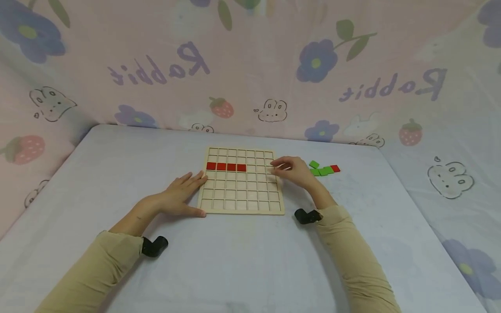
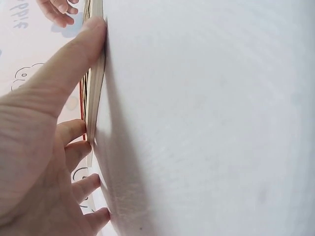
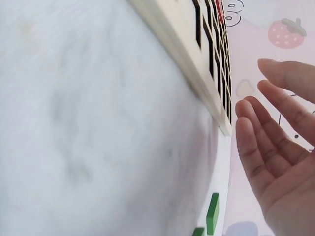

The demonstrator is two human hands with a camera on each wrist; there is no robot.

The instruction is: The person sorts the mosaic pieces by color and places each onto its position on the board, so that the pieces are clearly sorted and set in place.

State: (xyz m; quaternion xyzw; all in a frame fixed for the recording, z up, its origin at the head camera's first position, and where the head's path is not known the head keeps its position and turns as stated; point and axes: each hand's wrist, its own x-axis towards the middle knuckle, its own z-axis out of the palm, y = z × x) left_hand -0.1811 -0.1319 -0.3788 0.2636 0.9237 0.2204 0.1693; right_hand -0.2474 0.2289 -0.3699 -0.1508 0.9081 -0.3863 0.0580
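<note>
A wooden grid board (image 1: 235, 192) lies flat on the white table. Several square red tiles (image 1: 221, 167) sit side by side in one of its rows, from the left edge toward the middle. My left hand (image 1: 177, 194) rests at the board's left side, fingers spread; its thumb touches the near left corner and its fingertips meet the edge. Over the board's right border hovers my right hand (image 1: 292, 170), and in the right wrist view its slightly bent fingers (image 3: 248, 150) and thumb hold nothing between them.
Several green tiles (image 1: 323, 172) lie loose on the table right of the board, with one red tile (image 1: 335, 168) at the end of the group. Behind the table hangs a patterned cloth (image 1: 242, 82). A black wrist camera (image 1: 155, 246) sits on the left sleeve, another (image 1: 307, 216) on the right.
</note>
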